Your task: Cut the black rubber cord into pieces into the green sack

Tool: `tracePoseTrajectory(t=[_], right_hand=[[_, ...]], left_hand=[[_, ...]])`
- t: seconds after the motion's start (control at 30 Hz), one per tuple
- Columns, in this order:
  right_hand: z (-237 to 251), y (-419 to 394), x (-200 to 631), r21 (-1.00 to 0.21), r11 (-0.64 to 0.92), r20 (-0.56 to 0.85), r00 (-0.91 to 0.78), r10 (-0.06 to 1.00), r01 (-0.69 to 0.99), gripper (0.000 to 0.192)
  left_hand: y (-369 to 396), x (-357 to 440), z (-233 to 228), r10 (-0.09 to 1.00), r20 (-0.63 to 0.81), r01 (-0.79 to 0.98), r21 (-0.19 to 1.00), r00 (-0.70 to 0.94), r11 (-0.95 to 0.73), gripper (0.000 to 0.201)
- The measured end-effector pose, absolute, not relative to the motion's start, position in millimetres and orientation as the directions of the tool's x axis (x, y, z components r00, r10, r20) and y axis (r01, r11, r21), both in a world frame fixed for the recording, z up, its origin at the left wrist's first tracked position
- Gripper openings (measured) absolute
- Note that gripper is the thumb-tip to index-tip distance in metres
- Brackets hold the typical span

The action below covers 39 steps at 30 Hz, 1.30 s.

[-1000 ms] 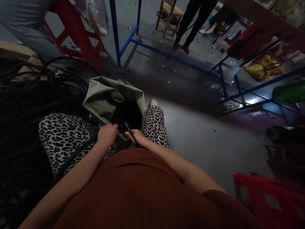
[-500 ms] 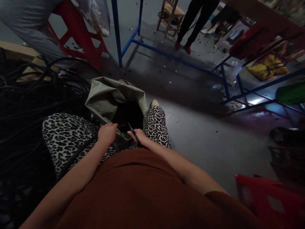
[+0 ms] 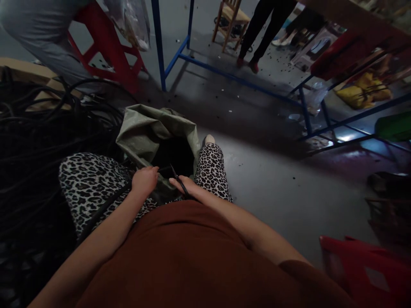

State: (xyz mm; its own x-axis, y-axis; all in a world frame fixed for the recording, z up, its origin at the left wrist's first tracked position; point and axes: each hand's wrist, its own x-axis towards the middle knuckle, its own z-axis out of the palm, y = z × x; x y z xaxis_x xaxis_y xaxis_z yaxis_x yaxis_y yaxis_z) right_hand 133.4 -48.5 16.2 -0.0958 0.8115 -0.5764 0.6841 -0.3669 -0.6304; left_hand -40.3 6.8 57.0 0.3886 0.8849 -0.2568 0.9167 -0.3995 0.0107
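Closed around a black rubber strip (image 3: 111,200), my left hand (image 3: 145,182) is at the near edge of an open green-grey sack (image 3: 139,134). The strip trails back across my left thigh, and a thin end pokes out past the fingers. In my right hand (image 3: 189,187) is a pair of scissors (image 3: 180,183), its blades pointing forward over the sack's dark mouth. The blades are close to the strip's end; contact cannot be made out. The sack stands between my knees, its inside too dark to read.
A big heap of black strips (image 3: 28,145) lies on my left, beside cardboard (image 3: 51,98). Ahead stand a red stool (image 3: 105,47) with a seated person and a blue table frame (image 3: 218,75). Another red stool (image 3: 362,265) is at the lower right.
The right hand and scissors have shifted slightly left, towards the left hand. My left hand keeps its hold on the strip. The whole view has drifted a little.
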Motion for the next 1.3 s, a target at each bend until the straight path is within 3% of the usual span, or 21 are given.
tracePoseTrajectory(t=[1.3], right_hand=[[19.8,-47.4,131.0,-0.635,-0.342,-0.591,-0.150,0.793,0.692,0.054]], left_hand=[[0.5,-37.3,51.1,0.872,-0.203,0.894,0.053,0.446,-0.445,0.036]])
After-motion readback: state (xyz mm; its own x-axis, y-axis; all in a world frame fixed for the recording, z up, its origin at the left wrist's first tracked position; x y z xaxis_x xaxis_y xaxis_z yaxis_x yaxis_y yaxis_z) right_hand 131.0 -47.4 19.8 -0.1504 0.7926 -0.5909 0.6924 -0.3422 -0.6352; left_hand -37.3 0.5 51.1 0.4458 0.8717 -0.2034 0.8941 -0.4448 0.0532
